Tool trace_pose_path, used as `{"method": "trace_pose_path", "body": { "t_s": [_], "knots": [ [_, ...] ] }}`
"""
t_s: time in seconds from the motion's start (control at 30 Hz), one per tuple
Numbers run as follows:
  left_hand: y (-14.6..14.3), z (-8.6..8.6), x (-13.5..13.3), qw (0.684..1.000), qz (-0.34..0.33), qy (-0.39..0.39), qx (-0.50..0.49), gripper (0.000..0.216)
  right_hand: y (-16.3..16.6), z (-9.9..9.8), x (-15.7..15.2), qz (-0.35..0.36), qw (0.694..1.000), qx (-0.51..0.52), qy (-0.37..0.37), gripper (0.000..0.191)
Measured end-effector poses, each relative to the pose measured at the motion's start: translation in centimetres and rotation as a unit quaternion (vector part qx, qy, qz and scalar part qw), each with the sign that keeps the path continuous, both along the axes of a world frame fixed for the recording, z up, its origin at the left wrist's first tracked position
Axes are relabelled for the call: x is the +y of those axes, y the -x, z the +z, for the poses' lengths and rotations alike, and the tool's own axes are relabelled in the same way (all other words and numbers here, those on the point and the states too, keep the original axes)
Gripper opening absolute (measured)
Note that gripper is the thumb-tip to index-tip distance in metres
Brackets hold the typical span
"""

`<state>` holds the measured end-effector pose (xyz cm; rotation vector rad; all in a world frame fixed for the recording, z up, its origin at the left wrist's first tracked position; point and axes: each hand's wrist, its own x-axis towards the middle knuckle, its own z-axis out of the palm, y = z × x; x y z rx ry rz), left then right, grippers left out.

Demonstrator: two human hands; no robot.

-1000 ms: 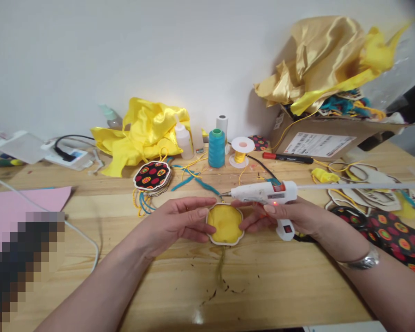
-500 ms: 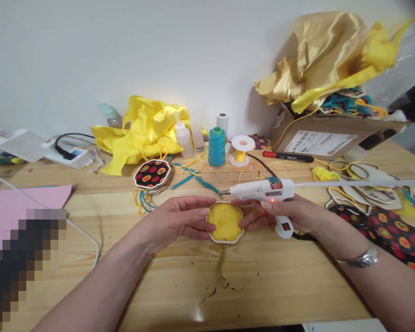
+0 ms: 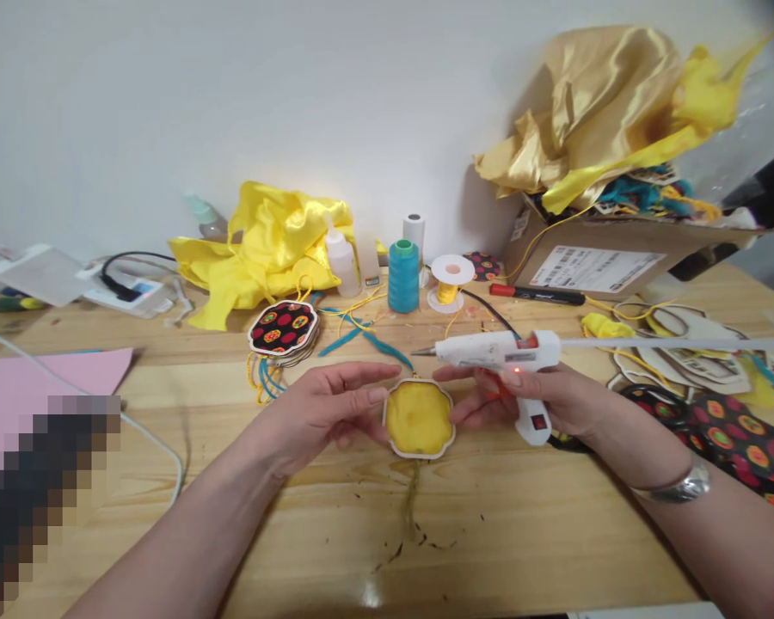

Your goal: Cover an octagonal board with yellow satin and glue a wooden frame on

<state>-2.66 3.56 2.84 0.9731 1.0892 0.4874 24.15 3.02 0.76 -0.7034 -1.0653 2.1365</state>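
A yellow fabric piece with a scalloped pale rim (image 3: 419, 419) lies in front of me. A thin olive tassel (image 3: 411, 501) trails from its near edge. My left hand (image 3: 339, 400) is at its left edge, fingers apart, thumb close to the rim. In my right hand (image 3: 529, 391) is a white glue gun (image 3: 483, 351), its metal nozzle pointing left above the piece's far edge and its red light lit. The right fingertips reach toward the piece's right edge; whether they touch it I cannot tell. A clear glue stick (image 3: 658, 343) extends from the gun's back.
Behind stand a teal thread spool (image 3: 403, 277), a yellow cord spool (image 3: 450, 284) and a white bottle (image 3: 344, 262). Patterned scalloped pieces (image 3: 284, 327) are stacked at left. Yellow satin (image 3: 290, 236) lies by the wall. A cardboard box (image 3: 593, 249) with fabric stands at right.
My left fingertips have drawn back off the yellow fabric. The glue gun has shifted slightly right with my right hand. The yellow piece stays almost in place.
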Motion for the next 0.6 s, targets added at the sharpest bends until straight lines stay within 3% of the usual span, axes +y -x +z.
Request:
{"method": "trace_pose_path", "body": {
  "t_s": [0.13, 0.3, 0.4, 0.6],
  "knots": [
    [0.1, -0.5, 0.1, 0.973, 0.010, -0.176, 0.147, 0.029, -0.2, 0.3, 0.3, -0.059, 0.998, 0.019, -0.008, 0.037],
    [-0.4, -1.5, -0.1, 0.866, -0.103, -0.436, 0.221, 0.047, -0.4, 0.2, 0.5, -0.124, 0.992, 0.013, -0.010, 0.028],
    [-0.6, -1.9, -0.4, 0.829, -0.160, -0.472, 0.254, 0.061, -0.3, 0.2, 0.6, -0.119, 0.993, 0.012, -0.014, 0.024],
    [-0.7, -2.1, -0.5, 0.809, -0.198, -0.473, 0.287, 0.066, 0.0, 0.2, 0.5, -0.083, 0.997, 0.006, 0.005, 0.027]
  ]
}}
